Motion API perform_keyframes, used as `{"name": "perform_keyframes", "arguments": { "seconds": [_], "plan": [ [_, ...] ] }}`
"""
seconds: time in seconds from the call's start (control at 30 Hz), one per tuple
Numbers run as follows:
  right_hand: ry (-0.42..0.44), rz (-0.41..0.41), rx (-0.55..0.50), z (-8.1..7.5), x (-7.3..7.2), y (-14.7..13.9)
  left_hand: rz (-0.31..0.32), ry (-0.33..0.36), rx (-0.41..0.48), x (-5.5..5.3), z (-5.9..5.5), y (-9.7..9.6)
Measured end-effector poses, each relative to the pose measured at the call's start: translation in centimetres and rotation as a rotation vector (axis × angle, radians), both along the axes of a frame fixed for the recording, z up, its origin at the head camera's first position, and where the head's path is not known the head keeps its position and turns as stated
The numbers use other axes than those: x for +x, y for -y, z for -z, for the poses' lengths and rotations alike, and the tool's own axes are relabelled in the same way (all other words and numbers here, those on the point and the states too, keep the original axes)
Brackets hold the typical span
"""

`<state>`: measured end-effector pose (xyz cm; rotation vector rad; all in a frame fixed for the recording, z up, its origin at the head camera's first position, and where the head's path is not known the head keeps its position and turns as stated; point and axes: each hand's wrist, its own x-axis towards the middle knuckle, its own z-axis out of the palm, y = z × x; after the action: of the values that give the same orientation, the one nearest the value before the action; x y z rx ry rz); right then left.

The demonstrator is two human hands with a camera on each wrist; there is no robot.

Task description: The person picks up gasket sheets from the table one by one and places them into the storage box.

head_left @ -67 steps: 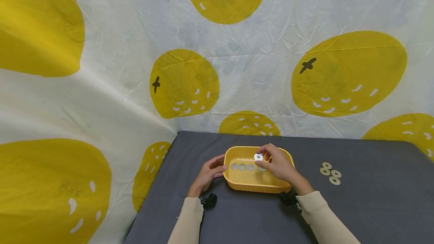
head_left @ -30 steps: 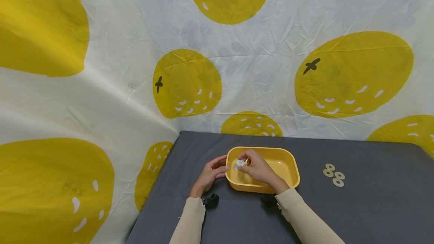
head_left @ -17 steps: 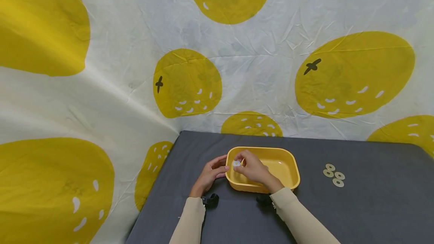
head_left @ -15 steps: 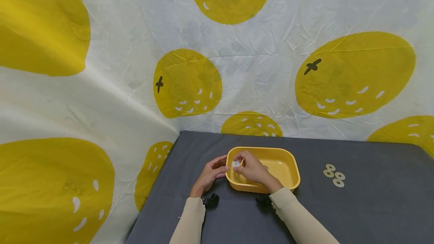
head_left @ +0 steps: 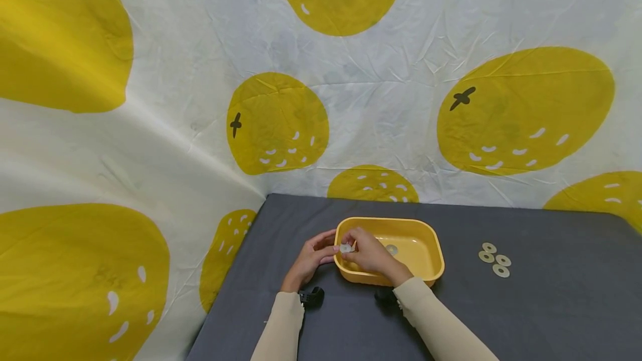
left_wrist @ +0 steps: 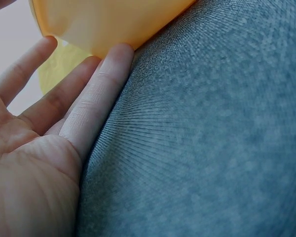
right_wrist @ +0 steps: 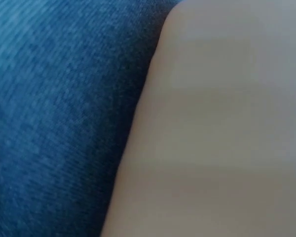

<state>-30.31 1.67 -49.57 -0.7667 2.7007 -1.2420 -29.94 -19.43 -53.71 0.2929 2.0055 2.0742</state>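
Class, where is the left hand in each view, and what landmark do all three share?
Head: the left hand is below centre, at the yellow tray's left end.
Left wrist: the left hand fills the lower left, reaching up to the tray.
Right wrist: not in it.
Shared landmark: dark tablecloth.

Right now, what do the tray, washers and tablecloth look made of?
Tray: likely plastic, slightly glossy; smooth walls, soft highlights.
Washers: perhaps metal, dull; thin pale rings, too small to confirm.
Tablecloth: matte woven fabric; ribbed weave shows up close.
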Motion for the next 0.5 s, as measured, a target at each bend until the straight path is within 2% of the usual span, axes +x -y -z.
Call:
{"name": "perform_keyframes", "arguments": {
  "seconds": [0.2, 0.5],
  "plan": [
    [0.032, -0.007, 0.017, -0.05, 0.07, 0.05, -0.003, -0.002, -0.005, 0.1, -0.1, -0.04],
    [0.033, -0.005, 0.048, 0.09, 0.14, 0.17, -0.008, -0.004, -0.02, 0.24, -0.25, -0.14]
  ]
}}
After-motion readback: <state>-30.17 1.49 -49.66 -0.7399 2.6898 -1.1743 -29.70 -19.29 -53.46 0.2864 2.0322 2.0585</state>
